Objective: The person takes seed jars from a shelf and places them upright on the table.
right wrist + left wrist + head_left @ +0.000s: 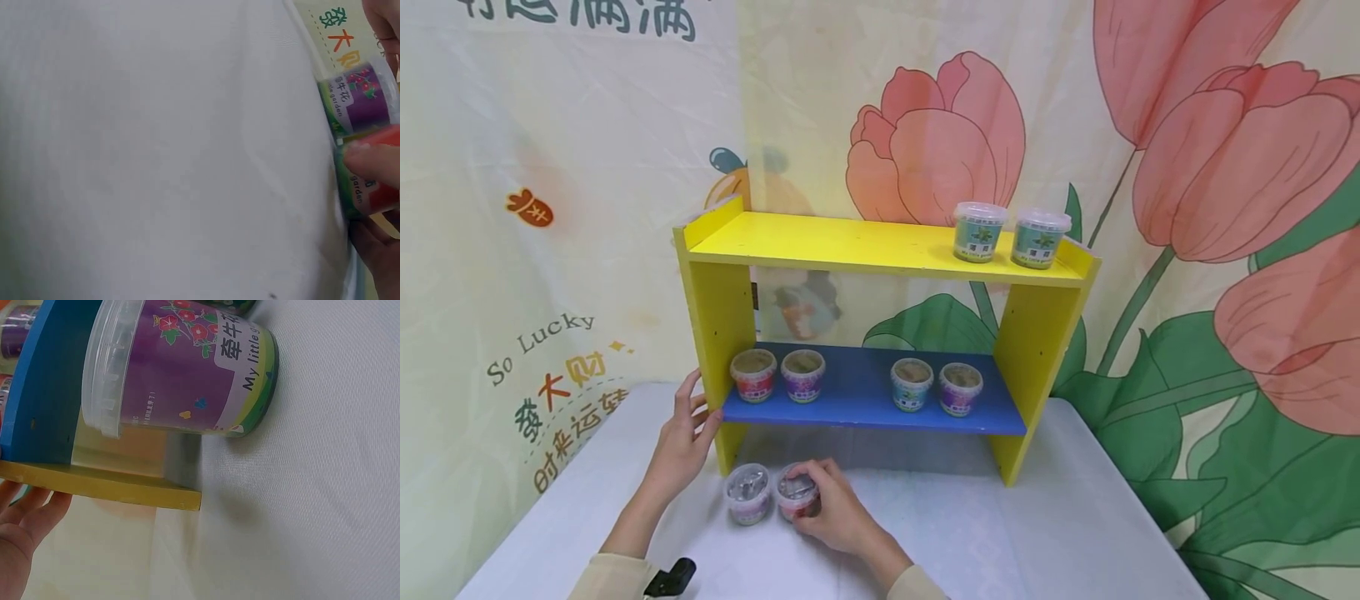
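My right hand grips a small round tub with a red label and a clear lid, low in front of the shelf. In the right wrist view its thumb lies across the red label. Close to the left of it stands a purple-labelled tub, seen large in the left wrist view as a purple tub with red flowers printed on it. My left hand holds the left side panel of the yellow and blue shelf, with fingers along the outer face and thumb at the front edge.
On the blue board stand a red tub and a purple tub at left, a blue tub and another purple tub at right. Two green-labelled tubs sit at the top board's right end. White cloth covers the table.
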Action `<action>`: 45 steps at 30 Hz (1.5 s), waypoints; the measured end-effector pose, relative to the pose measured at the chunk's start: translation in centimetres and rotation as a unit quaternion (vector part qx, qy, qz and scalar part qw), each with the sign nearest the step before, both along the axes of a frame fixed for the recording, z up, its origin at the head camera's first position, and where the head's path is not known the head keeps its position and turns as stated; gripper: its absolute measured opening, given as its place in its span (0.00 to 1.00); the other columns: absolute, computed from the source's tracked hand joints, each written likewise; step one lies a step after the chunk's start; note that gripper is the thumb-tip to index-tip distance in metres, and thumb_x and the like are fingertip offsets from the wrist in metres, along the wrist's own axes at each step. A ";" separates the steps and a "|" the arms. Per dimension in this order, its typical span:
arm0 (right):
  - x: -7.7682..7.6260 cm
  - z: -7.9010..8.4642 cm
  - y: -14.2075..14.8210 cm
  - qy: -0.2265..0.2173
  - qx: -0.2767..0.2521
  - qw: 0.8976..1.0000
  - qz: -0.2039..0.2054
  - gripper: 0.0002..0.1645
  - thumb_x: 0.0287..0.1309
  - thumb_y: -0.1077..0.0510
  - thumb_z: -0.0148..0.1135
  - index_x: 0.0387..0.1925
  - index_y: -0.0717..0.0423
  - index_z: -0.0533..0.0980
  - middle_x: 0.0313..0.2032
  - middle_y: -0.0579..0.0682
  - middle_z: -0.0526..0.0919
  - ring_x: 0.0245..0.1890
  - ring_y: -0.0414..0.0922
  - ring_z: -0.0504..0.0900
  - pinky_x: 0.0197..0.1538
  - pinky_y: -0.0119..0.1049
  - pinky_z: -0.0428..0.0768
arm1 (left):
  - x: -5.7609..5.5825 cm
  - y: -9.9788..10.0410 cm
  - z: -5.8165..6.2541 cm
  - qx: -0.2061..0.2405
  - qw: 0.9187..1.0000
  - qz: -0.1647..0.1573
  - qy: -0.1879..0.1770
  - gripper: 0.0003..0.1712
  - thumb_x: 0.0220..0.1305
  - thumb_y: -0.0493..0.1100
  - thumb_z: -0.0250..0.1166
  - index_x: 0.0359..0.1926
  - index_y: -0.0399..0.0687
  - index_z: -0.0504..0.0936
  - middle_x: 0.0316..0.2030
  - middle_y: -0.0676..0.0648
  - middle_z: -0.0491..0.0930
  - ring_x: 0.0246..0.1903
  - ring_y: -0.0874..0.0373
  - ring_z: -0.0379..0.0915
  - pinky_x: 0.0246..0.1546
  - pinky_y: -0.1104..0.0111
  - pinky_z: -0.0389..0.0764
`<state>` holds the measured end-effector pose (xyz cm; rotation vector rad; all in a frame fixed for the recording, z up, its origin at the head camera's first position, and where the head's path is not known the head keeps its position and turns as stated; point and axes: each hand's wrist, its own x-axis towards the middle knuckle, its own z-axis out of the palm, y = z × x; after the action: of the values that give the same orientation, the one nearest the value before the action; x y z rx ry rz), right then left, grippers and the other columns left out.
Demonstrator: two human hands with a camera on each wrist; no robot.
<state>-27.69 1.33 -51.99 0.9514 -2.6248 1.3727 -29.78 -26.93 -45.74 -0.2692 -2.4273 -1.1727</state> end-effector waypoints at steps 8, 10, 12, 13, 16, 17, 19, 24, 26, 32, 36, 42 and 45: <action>0.1 2.5 2.2 -0.026 0.051 0.997 0.060 0.46 0.52 0.62 0.84 0.70 0.36 0.75 0.59 0.44 0.73 0.55 0.42 0.76 0.53 0.31 0.81 | 0.1 0.1 0.1 -0.006 1.000 -0.001 0.006 0.51 0.83 0.40 0.56 0.84 0.74 0.29 0.73 0.21 0.63 0.64 0.18 0.71 0.55 0.35 0.78; 0.1 3.4 2.9 -0.031 0.053 0.996 0.066 0.46 0.53 0.62 0.84 0.71 0.37 0.74 0.61 0.46 0.73 0.57 0.46 0.76 0.53 0.34 0.82 | 0.2 0.1 0.2 -0.006 1.000 -0.001 0.007 0.51 0.83 0.39 0.56 0.84 0.73 0.29 0.72 0.21 0.63 0.63 0.18 0.71 0.55 0.35 0.78; 0.1 4.4 3.5 -0.033 0.052 0.996 0.067 0.45 0.54 0.61 0.83 0.71 0.38 0.74 0.63 0.48 0.72 0.61 0.49 0.75 0.58 0.39 0.84 | 0.2 0.1 0.3 -0.006 1.000 -0.001 0.007 0.51 0.83 0.39 0.56 0.84 0.73 0.29 0.72 0.21 0.63 0.63 0.18 0.71 0.55 0.35 0.78; 0.1 5.0 3.9 -0.032 0.052 0.996 0.066 0.44 0.54 0.61 0.83 0.71 0.38 0.74 0.64 0.49 0.72 0.63 0.49 0.74 0.60 0.41 0.84 | 0.2 0.1 0.3 -0.005 1.000 -0.002 0.007 0.51 0.83 0.39 0.56 0.84 0.73 0.29 0.72 0.21 0.63 0.63 0.18 0.71 0.55 0.35 0.78; 0.0 6.8 4.9 -0.016 0.051 0.996 0.070 0.44 0.55 0.60 0.83 0.70 0.39 0.74 0.65 0.49 0.73 0.65 0.46 0.73 0.65 0.45 0.83 | 0.3 0.1 0.3 -0.004 1.000 -0.001 0.007 0.51 0.83 0.40 0.56 0.84 0.73 0.29 0.72 0.21 0.63 0.63 0.18 0.71 0.55 0.35 0.78; 0.0 7.5 5.3 -0.005 0.053 0.996 0.073 0.44 0.55 0.60 0.83 0.70 0.38 0.75 0.66 0.48 0.73 0.65 0.45 0.73 0.65 0.44 0.82 | 0.3 0.1 0.3 -0.004 1.000 -0.001 0.006 0.51 0.83 0.40 0.56 0.84 0.73 0.29 0.72 0.21 0.63 0.63 0.18 0.71 0.55 0.35 0.78; 0.2 9.0 6.1 0.006 0.054 0.995 0.078 0.43 0.55 0.61 0.83 0.70 0.38 0.75 0.65 0.47 0.74 0.64 0.43 0.73 0.65 0.42 0.82 | 0.3 0.1 0.3 -0.004 1.000 0.000 0.004 0.51 0.83 0.40 0.56 0.84 0.74 0.29 0.72 0.21 0.63 0.63 0.18 0.71 0.55 0.35 0.78; 0.5 13.4 8.2 0.006 0.042 0.995 0.085 0.40 0.58 0.60 0.81 0.70 0.38 0.75 0.66 0.44 0.73 0.67 0.46 0.74 0.70 0.46 0.79 | 0.2 0.0 0.2 -0.006 1.000 0.004 -0.001 0.50 0.84 0.42 0.55 0.84 0.73 0.28 0.72 0.21 0.63 0.63 0.18 0.71 0.56 0.34 0.77; 0.7 15.3 9.2 0.012 0.038 0.996 0.085 0.39 0.60 0.59 0.80 0.71 0.41 0.75 0.67 0.44 0.74 0.69 0.50 0.75 0.71 0.49 0.78 | 0.2 -0.1 0.2 -0.007 1.000 0.004 -0.001 0.50 0.84 0.42 0.55 0.84 0.73 0.28 0.72 0.21 0.63 0.63 0.18 0.71 0.56 0.34 0.77; 1.2 21.1 12.1 0.051 0.021 0.995 0.078 0.41 0.59 0.61 0.81 0.71 0.42 0.74 0.68 0.43 0.73 0.71 0.48 0.75 0.71 0.49 0.78 | 0.1 -0.2 0.2 -0.009 1.000 -0.001 0.000 0.51 0.84 0.42 0.56 0.84 0.74 0.28 0.72 0.21 0.63 0.63 0.18 0.71 0.55 0.34 0.77; 1.4 24.5 13.7 0.080 0.017 0.994 0.074 0.41 0.59 0.63 0.80 0.71 0.44 0.73 0.67 0.46 0.74 0.69 0.48 0.77 0.70 0.48 0.79 | 0.1 -0.2 0.2 -0.006 1.000 0.000 -0.001 0.51 0.84 0.42 0.56 0.84 0.75 0.28 0.72 0.21 0.63 0.63 0.18 0.72 0.55 0.34 0.77; 1.8 28.8 15.7 0.118 0.011 0.991 0.058 0.40 0.59 0.64 0.79 0.71 0.48 0.73 0.68 0.47 0.74 0.69 0.50 0.77 0.70 0.46 0.79 | 0.0 -0.1 0.2 -0.010 1.000 0.000 0.000 0.50 0.84 0.42 0.55 0.84 0.73 0.29 0.72 0.20 0.64 0.62 0.18 0.72 0.54 0.34 0.78; 2.1 30.7 16.4 0.131 0.007 0.990 0.050 0.41 0.60 0.64 0.79 0.72 0.51 0.72 0.70 0.48 0.73 0.70 0.50 0.76 0.70 0.45 0.79 | 0.1 -0.1 0.2 -0.010 1.000 -0.001 0.000 0.50 0.84 0.43 0.55 0.84 0.72 0.28 0.72 0.20 0.64 0.62 0.17 0.72 0.54 0.34 0.78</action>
<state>-25.57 17.72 -21.30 1.1885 -2.4252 1.1574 -29.72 -27.03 -45.59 -0.2763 -2.4407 -1.1504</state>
